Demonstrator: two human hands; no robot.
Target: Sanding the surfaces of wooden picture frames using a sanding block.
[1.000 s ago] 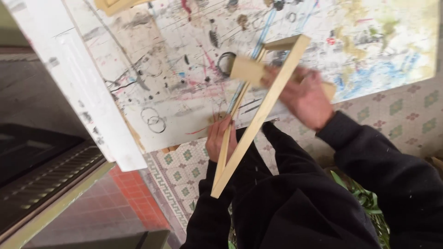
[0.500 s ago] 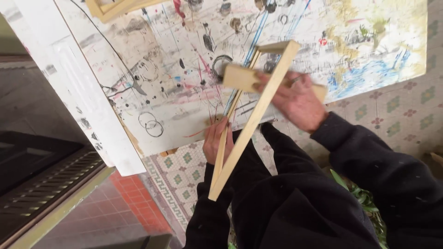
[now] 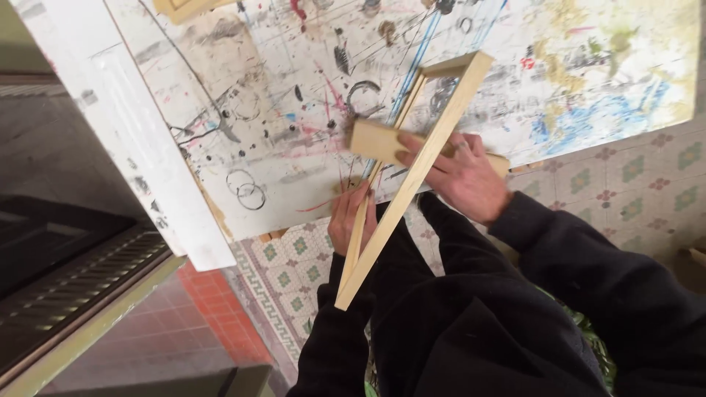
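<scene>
A narrow wooden frame of pale strips lies tilted across the edge of a white, paint-stained worktable. My left hand grips the frame's lower part near the table edge. My right hand presses a small wooden block flat against the frame's long strip. Both arms wear dark sleeves. The frame's near end hangs over the floor.
Patterned floor tiles lie beneath the table, with red tiles to the left. A dark slatted shutter or door stands at the left. Another wooden piece rests at the table's far edge.
The block under my right hand has slid a little along the frame's strip. My left hand keeps its hold. The view has shifted slightly.
</scene>
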